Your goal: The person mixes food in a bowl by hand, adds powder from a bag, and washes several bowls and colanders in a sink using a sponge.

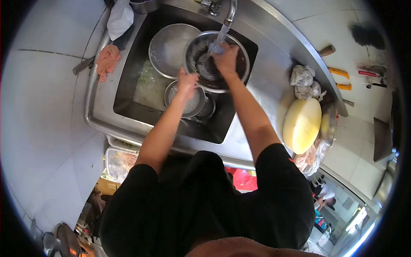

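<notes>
A large metal bowl (245, 60) is held under the running tap (231, 15), its inside dark and wet. My left hand (187, 85) is closed on its near-left rim. Inside the bowl, my right hand (227, 59) is curled in the stream of water; what its fingers hold, if anything, is blurred. To the left, a wide round pan (165, 49) with cloudy water lies in the sink (128, 81). Below my left hand sits a smaller metal bowl (198, 103) with whitish liquid, partly over another round container (209, 107).
A pink cloth (108, 60) and a white bag (120, 20) lie on the sink's left ledge. On the right counter are plastic-wrapped lumps (303, 80) and a yellow oval block (302, 126). Yellow-handled tools (339, 73) lie beyond. Another person (327, 201) is far off at lower right.
</notes>
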Demonstrator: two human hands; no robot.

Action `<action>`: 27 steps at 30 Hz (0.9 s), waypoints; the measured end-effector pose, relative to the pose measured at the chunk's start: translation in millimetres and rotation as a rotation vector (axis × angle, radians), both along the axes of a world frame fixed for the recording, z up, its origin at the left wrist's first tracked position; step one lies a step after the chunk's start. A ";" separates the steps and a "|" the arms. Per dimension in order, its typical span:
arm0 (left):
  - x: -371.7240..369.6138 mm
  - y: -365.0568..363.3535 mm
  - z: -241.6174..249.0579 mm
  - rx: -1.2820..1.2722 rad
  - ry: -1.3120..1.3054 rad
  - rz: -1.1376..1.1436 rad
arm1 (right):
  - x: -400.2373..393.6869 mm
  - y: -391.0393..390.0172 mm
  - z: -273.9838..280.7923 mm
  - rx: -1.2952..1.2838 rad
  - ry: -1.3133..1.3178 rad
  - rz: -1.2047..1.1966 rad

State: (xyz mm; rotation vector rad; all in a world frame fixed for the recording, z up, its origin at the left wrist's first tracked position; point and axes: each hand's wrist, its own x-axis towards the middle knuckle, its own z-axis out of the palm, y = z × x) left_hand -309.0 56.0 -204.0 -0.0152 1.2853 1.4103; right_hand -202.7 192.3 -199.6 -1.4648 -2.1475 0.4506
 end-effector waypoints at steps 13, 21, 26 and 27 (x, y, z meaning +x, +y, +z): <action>6.8 14.4 -23.2 -0.140 -0.124 -0.092 | -24.7 3.7 -38.3 0.105 -0.049 0.171; -25.1 -6.0 -17.9 -0.171 -0.048 -0.195 | 31.7 25.5 21.5 0.210 -0.527 0.445; -38.1 20.6 -50.9 -0.048 -0.116 -0.217 | -24.0 -36.1 -28.2 -0.495 -0.053 0.522; -52.5 21.6 -58.7 -0.038 -0.129 -0.186 | -13.9 -51.3 13.2 -0.648 -0.016 0.569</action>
